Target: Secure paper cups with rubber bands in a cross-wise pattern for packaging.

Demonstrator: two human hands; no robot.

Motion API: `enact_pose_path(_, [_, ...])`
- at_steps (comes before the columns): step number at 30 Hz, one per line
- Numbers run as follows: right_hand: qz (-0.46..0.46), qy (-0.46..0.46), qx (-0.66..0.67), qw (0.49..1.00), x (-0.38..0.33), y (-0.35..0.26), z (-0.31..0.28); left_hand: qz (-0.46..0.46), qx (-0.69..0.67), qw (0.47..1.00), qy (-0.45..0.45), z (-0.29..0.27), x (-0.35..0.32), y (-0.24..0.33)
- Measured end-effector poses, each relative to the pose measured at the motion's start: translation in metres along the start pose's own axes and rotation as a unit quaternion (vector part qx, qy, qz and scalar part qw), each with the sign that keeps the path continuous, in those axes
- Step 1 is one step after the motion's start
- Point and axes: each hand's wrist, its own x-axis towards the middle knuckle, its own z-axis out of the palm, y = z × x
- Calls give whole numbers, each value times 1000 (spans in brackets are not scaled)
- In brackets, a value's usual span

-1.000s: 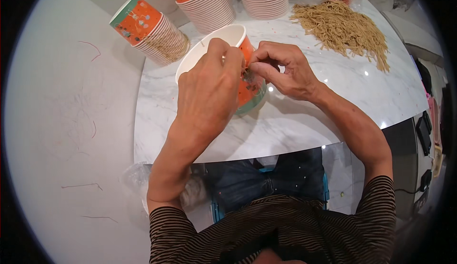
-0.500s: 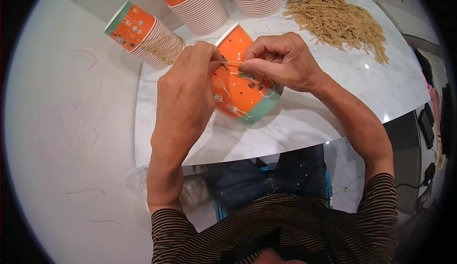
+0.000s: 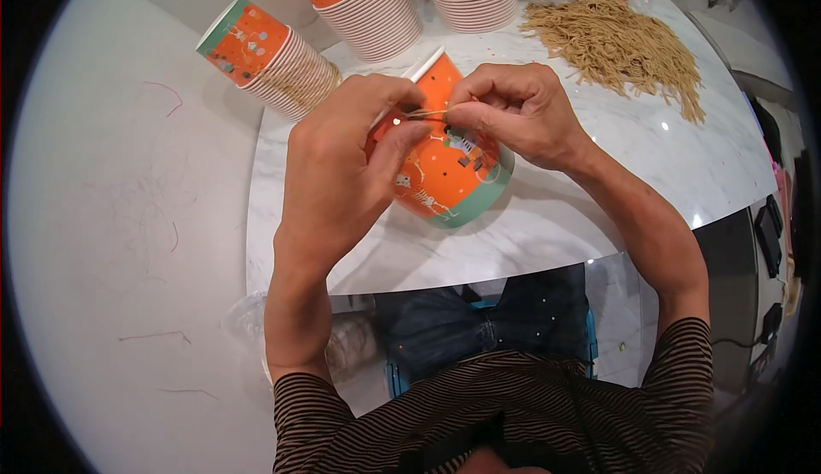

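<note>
An orange paper cup [image 3: 445, 185] with a green band, white rim and skeleton pictures lies tilted on the table below my hands. A thin tan string [image 3: 434, 113] crosses the cup's upper side. Between thumb and forefinger, my right hand [image 3: 522, 119] pinches the string. My left hand [image 3: 338, 153] is at the cup's left side, its thumb and forefinger parted around the string's left part. Its other fingers are partly hidden. A large heap of tan strings [image 3: 620, 51] lies at the far right of the table.
Three stacks of similar cups stand at the back: a left stack [image 3: 269, 55] with tan strings draped on it, a middle stack [image 3: 368, 17] and a right stack [image 3: 469, 0]. A white wall [image 3: 128, 235] borders the marble table [image 3: 564, 217] on the left.
My left thumb and forefinger have moved apart from their pinch on the string. My right hand still pinches it. The whole view has shifted slightly.
</note>
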Motion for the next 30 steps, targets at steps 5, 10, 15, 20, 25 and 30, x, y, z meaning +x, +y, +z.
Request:
enact_pose_path(5, [-32, -12, 13, 999, 1, -3, -1, -13, 78, 997, -14, -4, 3, 9])
enact_pose_path(10, [-99, -15, 8, 995, 1, -3, 0, 4, 121, 993, -16, -7, 2, 11])
enact_pose_path(15, [-97, -46, -23, 994, -1, -3, 3, -5, 115, 993, -17, -13, -3, 7])
enact_pose_path(20, [-77, -64, -33, 994, 0, 3, 0, -94, 43, 995, -9, -11, -16, 9])
enact_pose_path(25, [-44, -61, -39, 996, 1, 4, -2, -123, -18, 992, -8, -14, -26, -2])
enact_pose_path(30, [-28, -71, -31, 997, -2, 13, 2, -145, -19, 989, 1, -15, -30, -7])
